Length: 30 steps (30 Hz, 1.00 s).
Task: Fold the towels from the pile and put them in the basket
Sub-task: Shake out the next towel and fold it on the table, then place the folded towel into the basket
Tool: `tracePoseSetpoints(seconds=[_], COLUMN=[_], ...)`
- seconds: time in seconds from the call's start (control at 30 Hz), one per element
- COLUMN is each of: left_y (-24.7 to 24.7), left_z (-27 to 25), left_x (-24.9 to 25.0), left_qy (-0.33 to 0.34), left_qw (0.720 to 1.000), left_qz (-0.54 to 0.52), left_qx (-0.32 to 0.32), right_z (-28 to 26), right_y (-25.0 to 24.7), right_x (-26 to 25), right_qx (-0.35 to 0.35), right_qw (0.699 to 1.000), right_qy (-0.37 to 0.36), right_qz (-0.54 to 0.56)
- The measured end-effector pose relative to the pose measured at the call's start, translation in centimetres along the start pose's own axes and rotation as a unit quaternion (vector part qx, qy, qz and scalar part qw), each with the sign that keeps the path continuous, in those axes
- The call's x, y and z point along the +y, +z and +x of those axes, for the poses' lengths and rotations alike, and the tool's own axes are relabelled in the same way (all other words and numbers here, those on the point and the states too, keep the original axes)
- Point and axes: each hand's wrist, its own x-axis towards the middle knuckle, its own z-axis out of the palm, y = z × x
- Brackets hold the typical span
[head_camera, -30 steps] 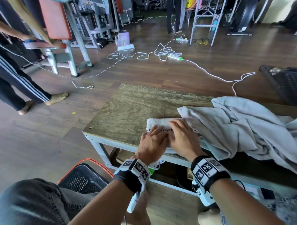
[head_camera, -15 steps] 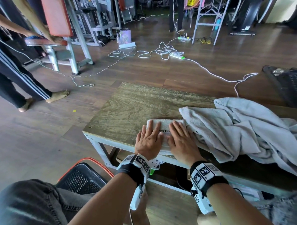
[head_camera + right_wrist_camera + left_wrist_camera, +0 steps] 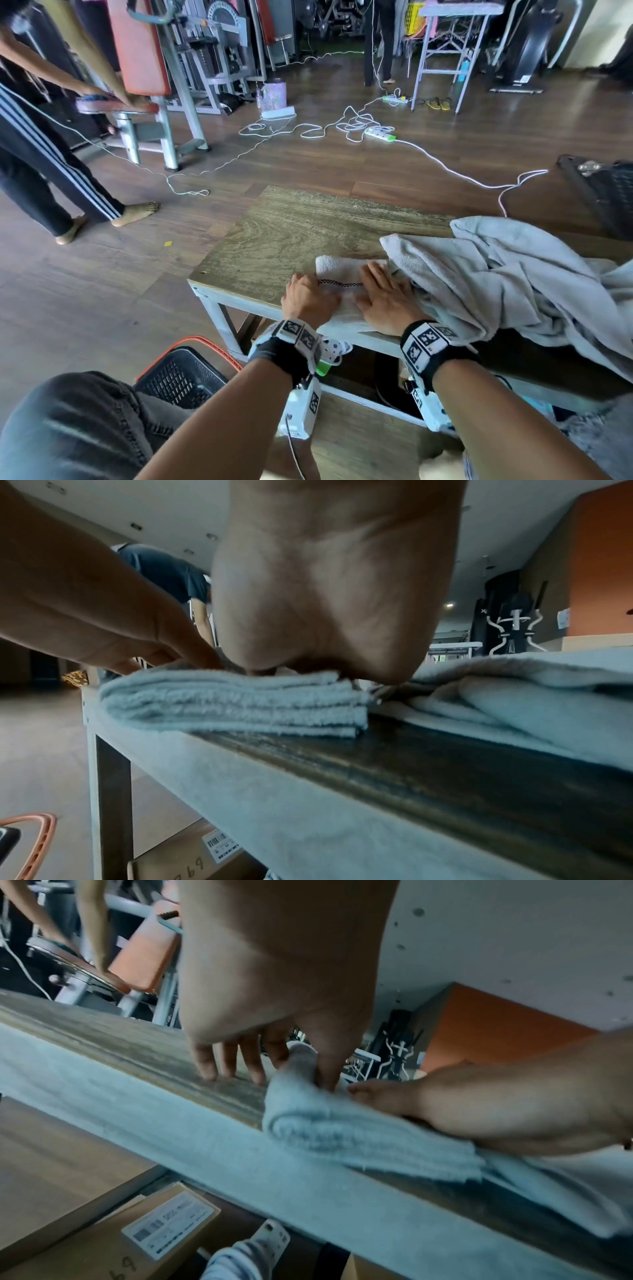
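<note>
- Two hands on one folded towel (image 3: pixel 339 274), head view: it lies at the near edge of the table (image 3: pixel 291 233), just left of the unfolded pile (image 3: pixel 496 274). My left hand (image 3: pixel 310 299) sits at its left end, my right hand (image 3: pixel 387 298) flat on top, fingers straight. Basket (image 3: pixel 181 377) on the floor, near left, partly hidden by my knee.
- Left wrist view: thumb & forefinger pinch the towel's left end; the other fingers (image 3: pixel 219 1064) touch bare wood.
- Right wrist view: palm presses the stack; fingertips hidden. Layers look soft, light, floppy, so I'd guess it sags & unfolds if lifted by one end. Better to grip both ends w/ support under.
</note>
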Motion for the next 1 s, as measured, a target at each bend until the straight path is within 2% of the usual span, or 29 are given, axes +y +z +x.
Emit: tracePoseSetpoints(seconds=[0.07, 0.17, 0.3, 0.37, 0.47, 0.53, 0.67, 0.77, 0.9, 1.0], left_y=[-1.1, -2.5, -5.0, -6.7, -8.7, -9.7, -11.9, -13.2, -14.7, -15.7], left_z=[-0.3, -1.3, -3.7, -4.7, -6.1, -7.0, -9.3, -10.1, -10.3, -10.5], left_x=[-0.4, -1.3, -1.4, -1.0, -0.3, -0.2, -0.4, -1.7, -3.0, -3.7], left_qy=[0.032, 0.033, -0.003, 0.009, 0.024, 0.034, 0.052, 0.051, 0.037, 0.003], left_qw=[0.998, 0.991, 0.936, 0.908, 0.889, 0.883, 0.860, 0.856, 0.844, 0.826], left_qz=[-0.037, -0.133, -0.351, -0.418, -0.453, -0.461, -0.497, -0.510, -0.535, -0.560], left_qx=[-0.025, -0.004, 0.002, -0.028, -0.069, -0.083, -0.100, -0.073, 0.005, 0.063], right_z=[-0.7, -1.7, -2.6, -3.2, -4.6, -5.5, -7.1, -7.7, -7.7, -7.6], right_y=[-0.5, -1.2, -2.4, -3.2, -4.4, -4.9, -5.7, -7.1, -10.0, -11.5], right_x=[0.1, 0.5, 0.2, -0.8, -3.2, -4.8, -7.6, -9.4, -12.0, -14.8], right_qx=[0.042, 0.092, 0.112, 0.101, 0.077, 0.056, 0.060, 0.081, 0.081, 0.099], right_qw=[0.999, 0.992, 0.983, 0.978, 0.974, 0.964, 0.918, 0.901, 0.934, 0.939], right_qy=[-0.009, 0.017, 0.051, 0.043, 0.002, 0.009, 0.037, 0.031, 0.009, -0.031], right_qz=[0.028, 0.084, 0.137, 0.176, 0.215, 0.259, 0.391, 0.425, 0.347, 0.329])
